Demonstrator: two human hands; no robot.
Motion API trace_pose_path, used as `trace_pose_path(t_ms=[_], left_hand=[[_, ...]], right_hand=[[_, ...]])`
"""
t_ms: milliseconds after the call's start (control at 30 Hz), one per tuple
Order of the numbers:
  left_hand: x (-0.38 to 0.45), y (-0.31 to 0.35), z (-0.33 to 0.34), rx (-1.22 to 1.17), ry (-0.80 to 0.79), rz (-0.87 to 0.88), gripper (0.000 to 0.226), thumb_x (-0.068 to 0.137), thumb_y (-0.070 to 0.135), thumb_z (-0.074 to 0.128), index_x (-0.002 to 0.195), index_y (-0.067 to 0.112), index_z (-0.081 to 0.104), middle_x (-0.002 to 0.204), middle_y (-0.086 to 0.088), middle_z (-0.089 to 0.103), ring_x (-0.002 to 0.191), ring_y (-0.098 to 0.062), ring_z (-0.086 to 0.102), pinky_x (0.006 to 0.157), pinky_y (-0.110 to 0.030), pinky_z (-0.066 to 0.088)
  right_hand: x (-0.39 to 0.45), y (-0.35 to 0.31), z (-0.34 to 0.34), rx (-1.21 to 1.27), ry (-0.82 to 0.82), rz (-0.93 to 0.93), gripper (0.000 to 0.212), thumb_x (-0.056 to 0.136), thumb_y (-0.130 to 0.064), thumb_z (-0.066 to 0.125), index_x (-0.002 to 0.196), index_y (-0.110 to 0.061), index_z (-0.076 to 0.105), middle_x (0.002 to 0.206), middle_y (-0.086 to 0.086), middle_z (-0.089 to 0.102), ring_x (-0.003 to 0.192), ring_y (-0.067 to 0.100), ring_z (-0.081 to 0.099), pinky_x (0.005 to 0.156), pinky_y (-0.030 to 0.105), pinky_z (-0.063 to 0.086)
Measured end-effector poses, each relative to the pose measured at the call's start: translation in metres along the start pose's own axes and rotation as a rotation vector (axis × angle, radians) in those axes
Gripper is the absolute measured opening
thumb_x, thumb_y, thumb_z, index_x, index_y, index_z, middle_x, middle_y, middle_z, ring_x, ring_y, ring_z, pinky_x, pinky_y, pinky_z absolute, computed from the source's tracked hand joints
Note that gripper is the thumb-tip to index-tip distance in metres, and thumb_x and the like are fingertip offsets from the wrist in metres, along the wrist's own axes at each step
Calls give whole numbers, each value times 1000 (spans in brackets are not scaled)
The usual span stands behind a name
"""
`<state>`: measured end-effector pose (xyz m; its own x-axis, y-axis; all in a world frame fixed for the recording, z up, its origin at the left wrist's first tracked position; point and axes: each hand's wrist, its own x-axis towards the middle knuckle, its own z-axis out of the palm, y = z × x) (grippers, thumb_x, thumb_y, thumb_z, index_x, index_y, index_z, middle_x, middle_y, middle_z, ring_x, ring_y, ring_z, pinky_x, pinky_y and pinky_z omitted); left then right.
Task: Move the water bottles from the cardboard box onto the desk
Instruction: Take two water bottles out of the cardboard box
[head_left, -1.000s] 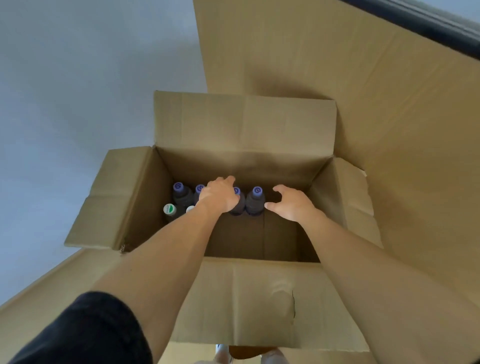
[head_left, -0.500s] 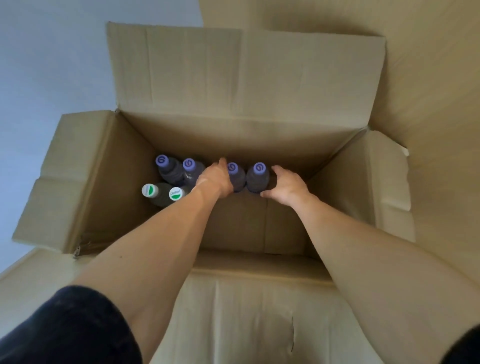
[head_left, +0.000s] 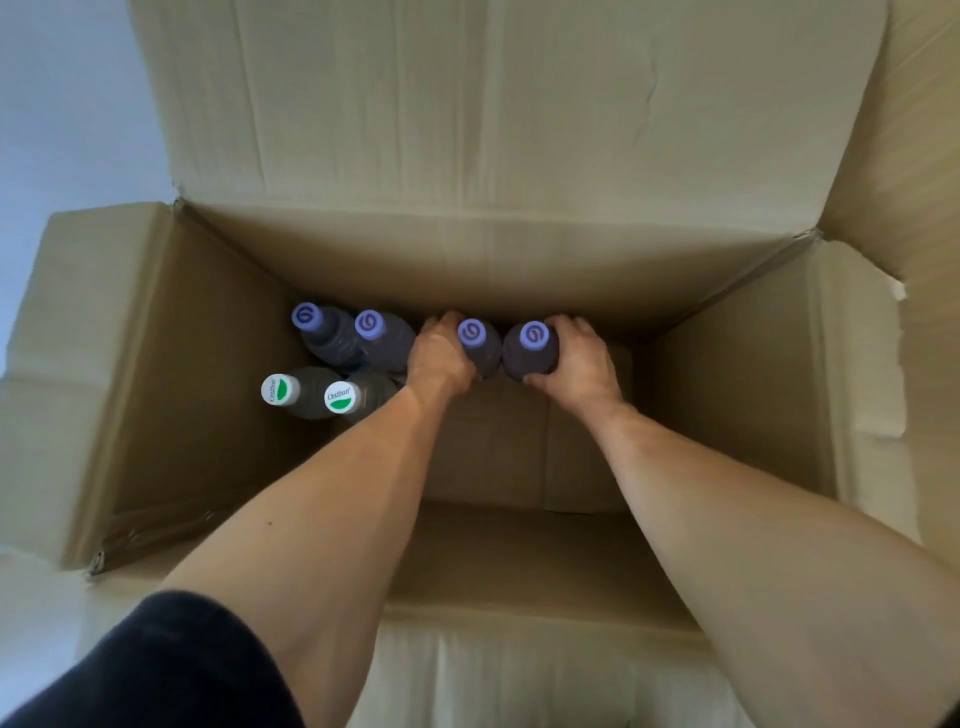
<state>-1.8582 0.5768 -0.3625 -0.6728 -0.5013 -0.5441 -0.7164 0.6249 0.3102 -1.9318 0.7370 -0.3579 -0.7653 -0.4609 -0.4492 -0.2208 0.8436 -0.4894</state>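
An open cardboard box (head_left: 166, 364) fills the view, and several water bottles stand at its far left bottom. Both my arms reach down inside. My left hand (head_left: 439, 358) grips a purple-capped bottle (head_left: 480, 345) from its left side. Beside it, my right hand (head_left: 582, 364) grips another purple-capped bottle (head_left: 531, 351) from the right. Two more purple-capped bottles (head_left: 332, 332) stand to the left against the far wall. In front of those stand two bottles with white and green caps (head_left: 311, 392).
The box's four flaps stand open around the opening, the far flap (head_left: 493, 104) being tall. The right half of the box floor (head_left: 587, 457) shows bare cardboard. A pale floor (head_left: 62, 130) lies at the upper left, and more cardboard lies beyond at the right.
The view has closed in on the box. Both hands have gone deeper and wrapped around the two rightmost purple-capped bottles, which they only reached toward before.
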Motion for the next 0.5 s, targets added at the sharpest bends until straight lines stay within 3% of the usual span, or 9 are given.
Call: trace_pose_path(t_ms=[233,333,500], left_hand=[[5,-7,18,-43,73,-2,65,74,23,85,129,11,53,134,-12,56,130,-30,49,103,-34,40],[5,-5,18,-63,63,-22,59,75,28,84,126,14,56,129,-12,63,123,-33,57,98,-38,49],[-8,-9,9,-123,70,37,64,68,38,88,119,11,61,120,-11,69,114,-32,63,93,-39,52]], right_hand=[[2,7,13,-31,-8,-21,69,71,-24,88,125,-10,47,123,17,62,116,38,58,89,43,50],[1,12,18,-40,-8,-53,75,73,-23,87,137,-13,50,134,13,57,124,35,54,98,41,47],[-5,20,15,42,-20,-76,65,69,-26,90,126,-12,62,126,12,63,116,32,59,92,35,46]])
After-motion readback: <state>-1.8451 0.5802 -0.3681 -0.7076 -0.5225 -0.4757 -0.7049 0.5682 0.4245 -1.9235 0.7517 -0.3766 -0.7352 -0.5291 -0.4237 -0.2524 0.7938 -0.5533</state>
